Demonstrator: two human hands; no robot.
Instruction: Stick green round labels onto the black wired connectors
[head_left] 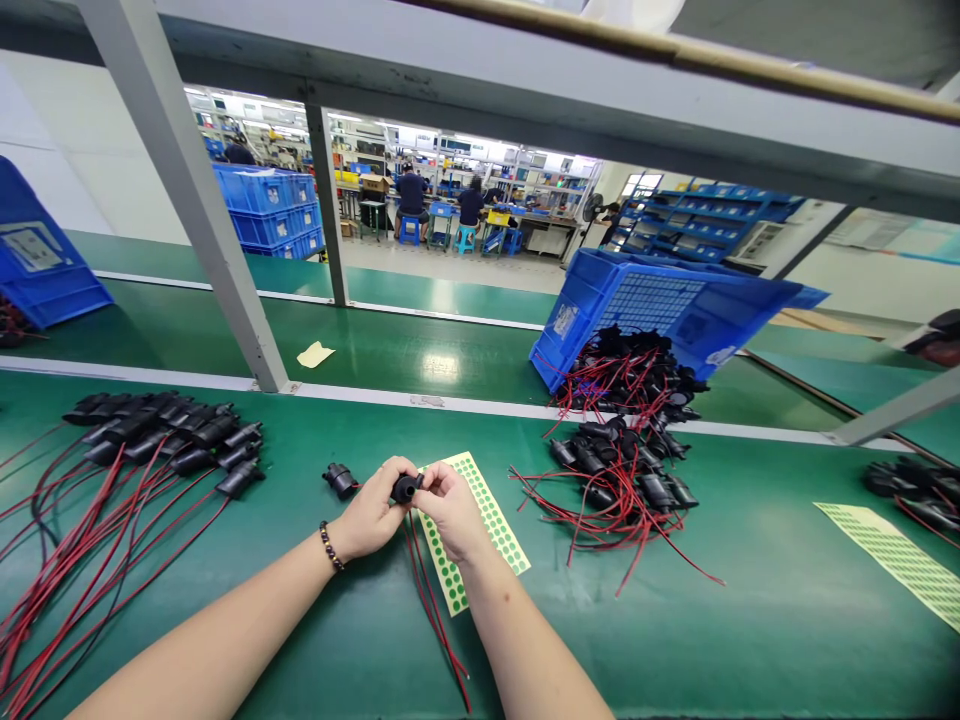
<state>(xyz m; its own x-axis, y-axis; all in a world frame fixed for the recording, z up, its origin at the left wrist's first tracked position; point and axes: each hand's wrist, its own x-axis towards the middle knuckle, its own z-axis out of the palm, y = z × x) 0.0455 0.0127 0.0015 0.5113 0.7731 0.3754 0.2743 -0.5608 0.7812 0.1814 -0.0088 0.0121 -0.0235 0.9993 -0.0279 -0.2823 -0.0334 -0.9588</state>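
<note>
In the middle of the bench, my left hand (375,510) has its fingers closed around a small black pump (406,488) with a round nozzle facing me. Its red and dark wires (431,610) trail down toward the near edge. My right hand (451,510) pinches at the right side of the same pump; whether a sticker is between those fingertips is hidden. Beneath the right hand lies a pale yellow sheet of green dot stickers (491,520), partly covered. Another black pump (340,480) rests just left of my left hand.
Left on the bench is a group of wired black pumps (172,430). To the right, a loose pile of pumps (622,465) spills from a tipped blue crate (577,300). A second sticker sheet (892,560) lies far right. A grey post (195,190) rises front left.
</note>
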